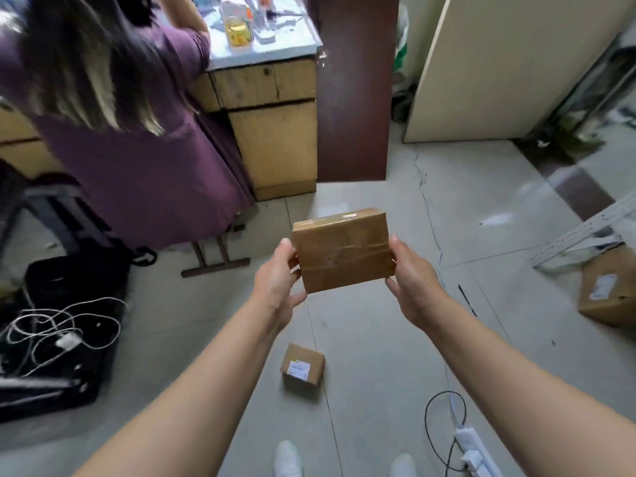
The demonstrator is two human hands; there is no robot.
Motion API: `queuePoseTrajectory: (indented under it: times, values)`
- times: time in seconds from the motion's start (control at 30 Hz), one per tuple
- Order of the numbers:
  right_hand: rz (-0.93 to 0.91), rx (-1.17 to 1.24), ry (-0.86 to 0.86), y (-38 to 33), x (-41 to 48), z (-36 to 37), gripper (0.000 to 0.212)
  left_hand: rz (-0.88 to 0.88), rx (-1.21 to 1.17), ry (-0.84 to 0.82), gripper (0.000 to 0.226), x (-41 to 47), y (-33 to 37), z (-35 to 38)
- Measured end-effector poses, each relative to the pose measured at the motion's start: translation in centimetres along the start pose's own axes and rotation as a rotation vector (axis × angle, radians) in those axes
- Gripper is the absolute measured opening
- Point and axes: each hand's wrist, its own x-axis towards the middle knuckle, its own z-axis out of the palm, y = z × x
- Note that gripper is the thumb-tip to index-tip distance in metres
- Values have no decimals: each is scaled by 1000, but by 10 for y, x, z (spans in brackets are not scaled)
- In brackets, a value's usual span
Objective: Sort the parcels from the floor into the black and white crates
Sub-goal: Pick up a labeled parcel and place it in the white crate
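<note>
I hold a brown taped cardboard parcel [344,251] up in front of me, above the floor. My left hand [278,273] grips its left edge and my right hand [409,277] grips its right edge. A small cardboard parcel [303,368] with a white label lies on the tiled floor below, between my arms. A larger labelled cardboard box [609,290] sits on the floor at the right edge. No black or white crate shows in this view.
A person in a purple top [137,160] sits at a wooden desk [272,132] on the left. A black bag with white cables [62,325] lies at the left. A power strip [471,452] and cords lie at the lower right. A metal frame [585,232] leans at the right.
</note>
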Motion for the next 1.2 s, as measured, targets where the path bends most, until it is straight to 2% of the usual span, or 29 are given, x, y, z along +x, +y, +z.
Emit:
queuePoseTrajectory:
  times: [0.17,0.3,0.47,0.7,0.87,1.0,1.2]
  values:
    - [-138,53,-71,-60,-62,24,33,154,5,-17,33,-72,67,-27]
    - [-203,116,-95,-89,-99,38,40,237,-27,-19,32,-113,100,-47]
    - [-256,130,-181,-116,-127,50,29,345,-17,-6,35,-148,123,-60]
    - [-331,102,-279,-145,-140,47,31,452,-58,25,36,-178,132,-59]
    - [-394,20,-347,-150,-143,46,36,511,-101,130,35,-199,126,-60]
    - [-399,-51,-395,-149,-149,63,42,536,-134,280,39,-219,112,-71]
    - [-333,-184,-604,-126,-183,126,45,514,-297,515,40,-260,85,-127]
